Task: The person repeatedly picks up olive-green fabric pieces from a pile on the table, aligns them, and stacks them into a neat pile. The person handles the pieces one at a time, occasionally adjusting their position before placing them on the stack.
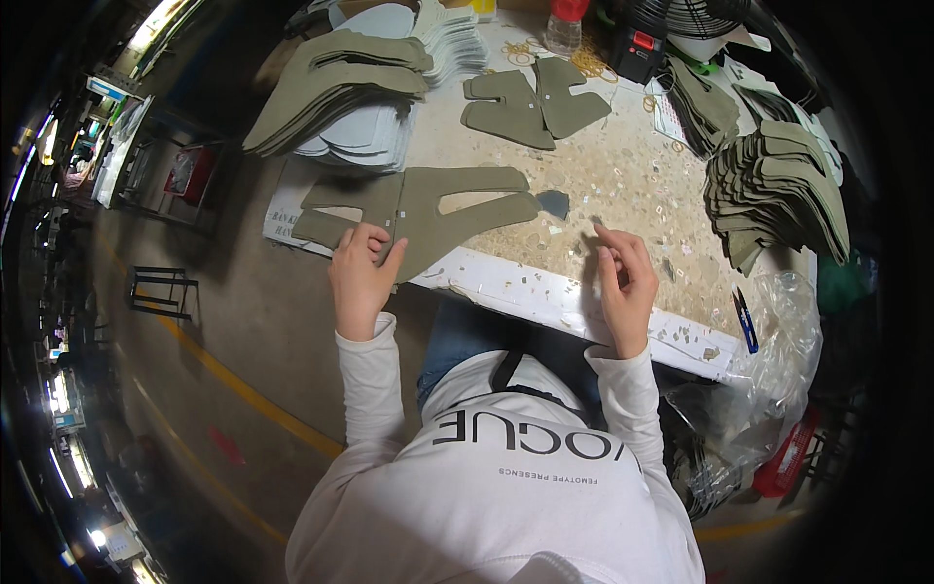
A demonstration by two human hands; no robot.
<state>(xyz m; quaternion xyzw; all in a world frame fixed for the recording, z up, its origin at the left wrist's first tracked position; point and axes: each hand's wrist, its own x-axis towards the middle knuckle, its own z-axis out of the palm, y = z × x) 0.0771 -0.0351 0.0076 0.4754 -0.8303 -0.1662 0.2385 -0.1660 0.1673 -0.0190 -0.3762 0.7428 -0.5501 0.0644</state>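
Observation:
An olive cut-out panel (457, 219) with long slots lies across the front left of the worktable. It seems to be two parts meeting at a seam, with small white tags. My left hand (362, 277) rests at its near edge, fingers loosely bent and thumb apart. A small dark blue-grey piece (554, 203) lies at the panel's right tip. My right hand (628, 287) hovers over the speckled tabletop near the front edge, fingers half bent, nothing visible in them. A tiny dark scrap (597, 223) shows by its index fingertip.
Olive panels (341, 83) are stacked on white pieces (365, 136) at back left. Another slotted olive pair (535, 102) lies behind. More olive stacks (773, 185) stand at right. Blue thread snips (745, 321) lie near clear plastic (778, 341). A fan (696, 15) and red-capped bottle (565, 24) stand behind.

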